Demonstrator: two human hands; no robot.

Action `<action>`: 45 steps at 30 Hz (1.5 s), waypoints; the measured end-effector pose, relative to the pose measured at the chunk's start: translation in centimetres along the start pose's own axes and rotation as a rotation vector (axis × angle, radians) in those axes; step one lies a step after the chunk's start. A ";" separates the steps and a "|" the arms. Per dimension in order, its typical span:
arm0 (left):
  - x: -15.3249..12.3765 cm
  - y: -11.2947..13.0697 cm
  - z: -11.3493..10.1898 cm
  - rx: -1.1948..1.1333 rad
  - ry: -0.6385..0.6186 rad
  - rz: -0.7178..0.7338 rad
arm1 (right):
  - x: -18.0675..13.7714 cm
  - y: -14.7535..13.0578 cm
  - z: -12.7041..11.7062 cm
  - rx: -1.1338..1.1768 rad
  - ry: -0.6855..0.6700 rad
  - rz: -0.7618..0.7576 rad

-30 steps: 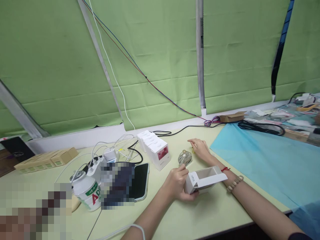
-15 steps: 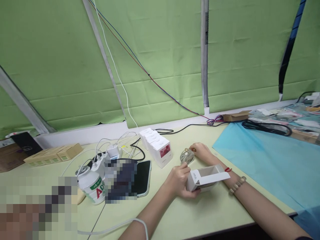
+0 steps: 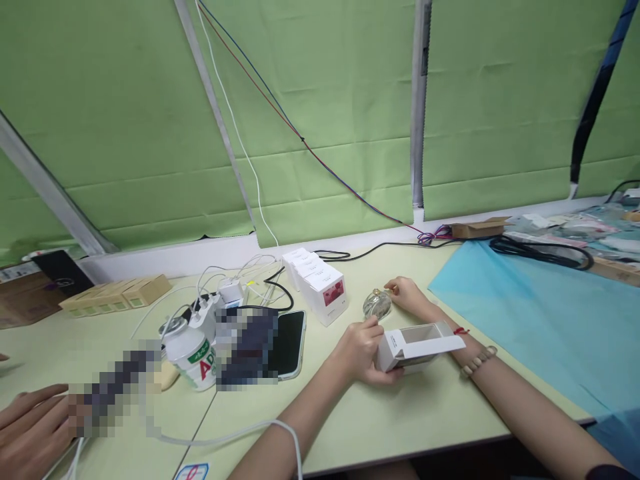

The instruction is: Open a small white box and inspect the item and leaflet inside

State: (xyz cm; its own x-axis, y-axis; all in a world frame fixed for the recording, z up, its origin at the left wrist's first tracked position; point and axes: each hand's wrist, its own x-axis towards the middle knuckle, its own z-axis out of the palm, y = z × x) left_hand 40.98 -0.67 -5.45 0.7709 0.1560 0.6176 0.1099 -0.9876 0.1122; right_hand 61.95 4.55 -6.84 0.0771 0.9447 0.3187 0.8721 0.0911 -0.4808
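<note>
My left hand (image 3: 361, 349) grips one end of a small white cardboard box (image 3: 419, 343) that lies open on the pale green table (image 3: 350, 427). Just beyond the box, a small round clear glass bottle (image 3: 377, 303) with a gold cap lies on the table. My right hand (image 3: 409, 296) is closed on the gold cap end of that bottle. A beaded bracelet and a red string sit on my right wrist, which is partly hidden behind the box.
A row of white boxes with red pictures (image 3: 320, 285) stands left of the bottle. A phone (image 3: 289, 343), chargers with cables (image 3: 220, 300), a white drink bottle (image 3: 193, 355) and tan boxes (image 3: 115, 295) lie further left. Blue sheet (image 3: 525, 320) covers the right. Another person's hand (image 3: 27, 433) rests at bottom left.
My right hand has closed in on the glass bottle's cap. The view has shifted, and another person's hand has come into sight at bottom left. My left hand still holds the box.
</note>
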 end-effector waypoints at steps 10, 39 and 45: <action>-0.1 -0.4 0.3 -0.033 0.033 0.048 | 0.1 0.6 0.6 0.068 0.039 0.007; 0.0 -0.6 0.4 -0.010 0.066 0.073 | 0.3 0.5 0.4 0.184 0.004 -0.027; 0.0 -0.4 0.0 -0.003 0.030 0.037 | -0.1 -0.2 -0.2 0.230 0.045 0.001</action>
State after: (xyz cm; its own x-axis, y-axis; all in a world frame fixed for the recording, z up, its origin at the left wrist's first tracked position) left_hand 40.92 -0.25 -5.49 0.7555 0.1200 0.6440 0.0799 -0.9926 0.0912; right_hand 61.86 4.38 -6.61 0.1037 0.9305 0.3514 0.7393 0.1643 -0.6531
